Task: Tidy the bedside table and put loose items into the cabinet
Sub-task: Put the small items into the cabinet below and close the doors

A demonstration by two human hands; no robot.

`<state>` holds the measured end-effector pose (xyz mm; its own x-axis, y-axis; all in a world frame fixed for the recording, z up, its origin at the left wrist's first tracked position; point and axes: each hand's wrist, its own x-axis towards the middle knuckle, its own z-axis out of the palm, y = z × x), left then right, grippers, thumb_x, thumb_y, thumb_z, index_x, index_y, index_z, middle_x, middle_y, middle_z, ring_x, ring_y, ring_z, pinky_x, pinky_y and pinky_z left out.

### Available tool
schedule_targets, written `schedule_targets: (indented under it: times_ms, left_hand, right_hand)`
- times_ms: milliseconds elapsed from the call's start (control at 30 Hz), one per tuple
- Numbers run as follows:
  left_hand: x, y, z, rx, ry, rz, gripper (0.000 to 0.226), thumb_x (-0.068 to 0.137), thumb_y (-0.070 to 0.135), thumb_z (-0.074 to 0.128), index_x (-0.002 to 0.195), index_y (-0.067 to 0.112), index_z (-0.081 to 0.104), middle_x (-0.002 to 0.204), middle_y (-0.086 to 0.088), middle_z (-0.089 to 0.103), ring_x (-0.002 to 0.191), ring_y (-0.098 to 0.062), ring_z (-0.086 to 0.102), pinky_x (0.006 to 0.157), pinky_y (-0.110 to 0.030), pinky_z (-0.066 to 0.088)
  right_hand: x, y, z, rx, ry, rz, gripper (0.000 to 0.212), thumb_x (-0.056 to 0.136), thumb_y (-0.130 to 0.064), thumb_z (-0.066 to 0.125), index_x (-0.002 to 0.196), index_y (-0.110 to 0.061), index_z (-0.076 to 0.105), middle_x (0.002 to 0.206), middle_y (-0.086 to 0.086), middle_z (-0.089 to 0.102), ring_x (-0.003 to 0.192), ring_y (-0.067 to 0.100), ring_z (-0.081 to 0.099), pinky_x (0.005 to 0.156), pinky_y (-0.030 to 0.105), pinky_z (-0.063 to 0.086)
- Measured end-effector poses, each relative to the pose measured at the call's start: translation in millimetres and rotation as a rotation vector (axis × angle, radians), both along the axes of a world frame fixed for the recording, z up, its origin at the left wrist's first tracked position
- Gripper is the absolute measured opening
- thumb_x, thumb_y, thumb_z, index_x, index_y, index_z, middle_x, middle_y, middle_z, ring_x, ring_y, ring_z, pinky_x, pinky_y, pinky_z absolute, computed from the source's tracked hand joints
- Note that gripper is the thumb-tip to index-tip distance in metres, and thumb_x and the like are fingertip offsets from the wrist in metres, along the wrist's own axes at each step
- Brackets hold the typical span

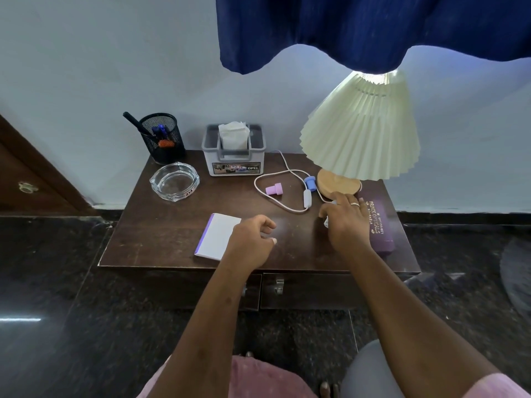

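Right hand (346, 222) reaches palm-down beside the purple case (379, 225).

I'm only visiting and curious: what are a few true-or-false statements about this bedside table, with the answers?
1. The glass ashtray sits in front of the black mesh pen holder. True.
2. The lamp stands at the left end of the table. False: it stands at the right end, beside the purple spectacle case.
3. The pink piece lies inside the loop of the white cord. True.
4. The left hand lifts the notepad off the table. False: the notepad lies flat and the hand holds nothing.
5. The cabinet doors stand open. False: both are shut.
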<state>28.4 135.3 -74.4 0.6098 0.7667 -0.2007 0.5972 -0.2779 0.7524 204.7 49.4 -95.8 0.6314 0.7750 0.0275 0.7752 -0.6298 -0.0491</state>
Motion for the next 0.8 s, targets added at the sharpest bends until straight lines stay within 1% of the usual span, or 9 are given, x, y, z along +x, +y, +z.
schedule_targets:
  times_ms: [100,200,300,400,467,500,567,700,800]
  left_hand:
    - [0.1,0.6,-1.3,0.000,0.003,0.002,0.028,0.085,0.013,0.065,0.113,0.016,0.062,0.113,-0.002,0.066,0.101,-0.014,0.061,0.084,-0.022,0.046]
    - [-0.4,-3.4,-6.7,0.022,0.005,0.010,0.029,0.085,0.012,0.065,0.114,0.017,0.062,0.115,0.000,0.065,0.103,-0.013,0.060,0.085,-0.021,0.046]
    - [-1.2,-9.6,-18.5,0.070,0.002,-0.022,0.030,0.084,0.009,0.064,0.113,0.017,0.062,0.115,-0.001,0.063,0.103,-0.012,0.059,0.091,-0.024,0.048]
    - [-1.7,-8.4,-28.8,0.087,-0.011,-0.024,0.028,0.082,0.009,0.064,0.109,0.017,0.064,0.111,-0.001,0.064,0.104,-0.016,0.059,0.093,-0.029,0.048]
    - [-2.8,-5.8,-33.0,0.121,-0.007,-0.022,0.030,0.081,0.013,0.067,0.110,0.020,0.063,0.114,0.002,0.063,0.109,-0.014,0.056,0.093,-0.025,0.045]
    - [-3.5,-5.4,-34.3,0.140,0.012,-0.033,0.032,0.082,0.017,0.068,0.113,0.022,0.062,0.117,0.005,0.061,0.112,-0.011,0.053,0.092,-0.021,0.042]
    - [-5.7,-5.6,-38.0,0.168,0.059,-0.070,0.038,0.083,0.025,0.068,0.120,0.026,0.059,0.126,0.009,0.057,0.118,-0.007,0.046,0.093,-0.015,0.032]
    - [-12.8,-7.1,-45.6,0.167,0.102,-0.152,0.051,0.083,0.036,0.067,0.132,0.030,0.052,0.143,0.012,0.044,0.135,-0.007,0.032,0.110,-0.025,0.026]
    - [-20.5,-9.3,-52.5,0.205,0.066,-0.161,0.054,0.083,0.040,0.067,0.134,0.029,0.052,0.146,0.013,0.043,0.141,-0.007,0.026,0.114,-0.025,0.019]
  right_hand:
    - [-10.5,3.9,4.0,0.065,-0.094,0.055,0.022,0.080,-0.007,0.063,0.098,-0.017,0.069,0.129,0.009,0.054,0.122,0.032,0.046,0.108,0.045,0.030]
    - [-37.6,7.3,13.5,0.157,-0.074,0.148,0.025,0.079,-0.003,0.058,0.099,-0.014,0.069,0.106,0.008,0.064,0.097,0.031,0.058,0.078,0.035,0.044]
    - [-73.6,5.6,21.8,0.251,0.183,0.151,0.017,0.086,-0.010,0.049,0.096,-0.017,0.061,0.099,0.000,0.061,0.089,0.024,0.056,0.065,0.028,0.038]
    - [-103.7,-3.8,9.4,0.270,0.505,0.066,0.019,0.091,-0.015,0.044,0.077,-0.019,0.056,0.076,-0.003,0.058,0.064,0.010,0.052,0.054,0.021,0.034]
    - [-117.4,-16.0,-19.5,0.118,0.797,-0.082,0.023,0.092,-0.015,0.044,0.072,-0.018,0.056,0.074,0.000,0.062,0.065,0.012,0.060,0.056,0.023,0.047]
    - [-121.6,-21.7,-37.3,-0.002,0.919,-0.171,0.021,0.091,-0.016,0.045,0.074,-0.016,0.058,0.081,0.006,0.067,0.074,0.020,0.066,0.065,0.031,0.055]
    - [-124.8,-30.4,-63.6,-0.195,1.059,-0.350,0.016,0.089,-0.019,0.048,0.089,-0.012,0.062,0.096,0.012,0.069,0.089,0.028,0.068,0.082,0.041,0.057]
    - [-120.1,-28.9,-83.0,-0.017,1.203,-0.604,0.025,0.091,-0.028,0.048,0.110,-0.016,0.059,0.106,0.010,0.065,0.099,0.027,0.063,0.092,0.041,0.053]
    - [-122.0,-28.4,-84.0,0.050,1.245,-0.568,0.025,0.092,-0.026,0.052,0.112,-0.014,0.060,0.102,0.008,0.065,0.092,0.023,0.062,0.085,0.038,0.052]
